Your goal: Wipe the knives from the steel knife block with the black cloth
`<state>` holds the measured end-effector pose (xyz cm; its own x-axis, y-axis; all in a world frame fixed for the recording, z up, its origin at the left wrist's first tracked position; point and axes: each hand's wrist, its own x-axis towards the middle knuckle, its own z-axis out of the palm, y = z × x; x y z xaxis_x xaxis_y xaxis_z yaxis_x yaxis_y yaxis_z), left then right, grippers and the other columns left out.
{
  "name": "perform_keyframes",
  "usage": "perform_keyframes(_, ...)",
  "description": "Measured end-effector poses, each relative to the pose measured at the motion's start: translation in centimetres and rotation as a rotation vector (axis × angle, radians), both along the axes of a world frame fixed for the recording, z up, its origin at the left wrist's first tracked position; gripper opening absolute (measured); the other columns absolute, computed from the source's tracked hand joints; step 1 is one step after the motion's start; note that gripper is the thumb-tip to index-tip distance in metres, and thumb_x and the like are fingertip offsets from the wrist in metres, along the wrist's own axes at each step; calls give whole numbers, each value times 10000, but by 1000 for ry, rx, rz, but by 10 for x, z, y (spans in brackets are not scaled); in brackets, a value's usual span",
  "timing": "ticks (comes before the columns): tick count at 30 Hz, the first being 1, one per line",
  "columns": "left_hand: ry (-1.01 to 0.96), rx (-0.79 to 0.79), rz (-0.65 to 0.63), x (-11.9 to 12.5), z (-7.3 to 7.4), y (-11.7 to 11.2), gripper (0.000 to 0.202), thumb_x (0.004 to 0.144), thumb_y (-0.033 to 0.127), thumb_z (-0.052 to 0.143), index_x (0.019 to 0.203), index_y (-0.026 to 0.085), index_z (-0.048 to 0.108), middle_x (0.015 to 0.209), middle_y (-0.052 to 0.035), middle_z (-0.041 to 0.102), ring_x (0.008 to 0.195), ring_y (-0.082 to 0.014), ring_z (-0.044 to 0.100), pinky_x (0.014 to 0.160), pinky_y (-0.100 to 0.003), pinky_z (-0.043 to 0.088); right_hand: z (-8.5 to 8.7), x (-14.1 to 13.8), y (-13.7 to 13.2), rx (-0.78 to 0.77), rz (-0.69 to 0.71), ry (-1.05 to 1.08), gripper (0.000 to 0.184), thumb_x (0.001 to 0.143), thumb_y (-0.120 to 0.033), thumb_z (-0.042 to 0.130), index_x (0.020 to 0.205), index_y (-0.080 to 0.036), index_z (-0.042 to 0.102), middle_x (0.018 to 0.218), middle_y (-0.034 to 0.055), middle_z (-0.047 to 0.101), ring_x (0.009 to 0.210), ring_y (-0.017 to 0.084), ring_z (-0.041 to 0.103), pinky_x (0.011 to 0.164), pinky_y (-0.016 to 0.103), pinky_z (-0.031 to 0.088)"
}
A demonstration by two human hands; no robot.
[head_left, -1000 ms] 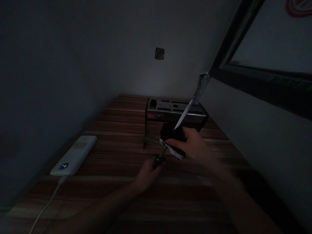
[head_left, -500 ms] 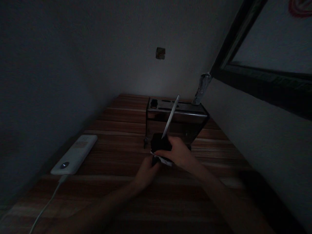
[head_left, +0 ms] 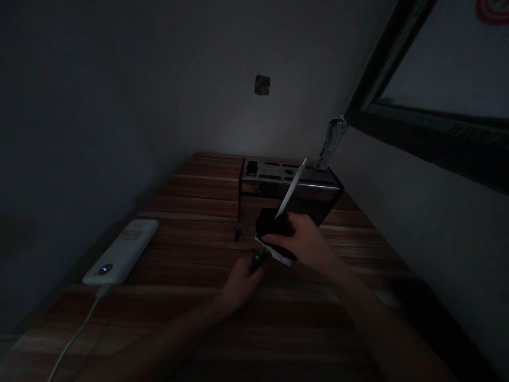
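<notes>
Over the mid part of the wood-grain table (head_left: 191,260), L hand (head_left: 240,281) is closed round the dark handle (head_left: 258,259) of a steel-shafted tool (head_left: 291,188), poss. a honing rod, tho too dim to be sure. Tool slants up & away to the R, handle nearest; its tip overlaps the top of the slotted rack (head_left: 274,171) in view, can't tell if they touch. R hand (head_left: 308,239) pinches a black cloth (head_left: 270,225) w/ a white lower edge about the shaft, just beyond the handle; thumb shows on the near side, most fingers hidden.

Progress, by my read: part-way. Tool's in hand, not in a slot, & cloth's already on the shaft. Upper shaft is bare & pale, but can't tell how much has been gone over or what's left. Cloth not yet off, tool not yet set down.

Elsewhere: white power bank (head_left: 121,252) lies well to the L w/ cable (head_left: 79,326) plugged in; greyish wrapped thing (head_left: 332,143) stands at the rack's R rear, ID unclear.
</notes>
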<state>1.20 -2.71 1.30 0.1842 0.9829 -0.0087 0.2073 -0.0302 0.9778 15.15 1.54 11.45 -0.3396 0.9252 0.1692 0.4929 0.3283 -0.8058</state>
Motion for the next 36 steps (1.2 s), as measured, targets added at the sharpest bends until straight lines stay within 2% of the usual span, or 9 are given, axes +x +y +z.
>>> perform_keyframes(8, 111, 46, -43, 0, 3, -3, 213, 785, 279, 459, 738, 126, 599, 629, 16, 526, 594, -116, 465, 564, -210, 365, 24, 19, 0, 67, -128, 125, 243, 641, -307, 695, 821, -148, 656, 773, 49, 690, 696, 199, 639, 593, 294, 500)
perform_keyframes(15, 214, 75, -79, -1, -1, -5, 225, 784, 298, 468, 693, 133, 590, 605, 16, 518, 571, -118, 467, 531, -203, 348, 41, 36, -7, 74, -274, 289, 252, 601, -323, 732, 772, -152, 660, 683, 35, 687, 555, 173, 634, 453, 249, 499)
perform_keyframes(19, 232, 83, -123, -1, -1, -5, 219, 785, 285, 468, 708, 138, 611, 618, 7, 547, 589, -128, 505, 545, -204, 361, 42, 48, -6, 137, -320, 414, 281, 610, -337, 736, 828, -177, 662, 726, 27, 697, 558, 168, 642, 416, 229, 497)
perform_keyframes(25, 251, 129, -135, -1, -4, -5, 220, 787, 278, 463, 721, 136, 617, 646, -5, 586, 623, -142, 546, 592, -209, 393, 39, 57, -4, 248, -428, 502, 265, 622, -344, 737, 837, -204, 669, 762, 19, 700, 631, 181, 659, 483, 244, 532)
perform_keyframes(31, 239, 116, -147, -1, -1, -5, 195, 780, 240, 464, 728, 133, 618, 645, -3, 584, 614, -137, 539, 558, -204, 375, 41, 53, -3, 249, -397, 532, 258, 641, -390, 714, 816, -206, 668, 764, 21, 696, 661, 189, 664, 515, 261, 546)
perform_keyframes(36, 222, 111, -136, 0, 4, -6, 219, 782, 267, 456, 692, 135, 605, 620, 1, 554, 593, -133, 514, 551, -209, 366, 40, 50, -4, 202, -326, 466, 246, 662, -389, 695, 808, -194, 659, 755, 18, 691, 613, 163, 648, 478, 238, 522)
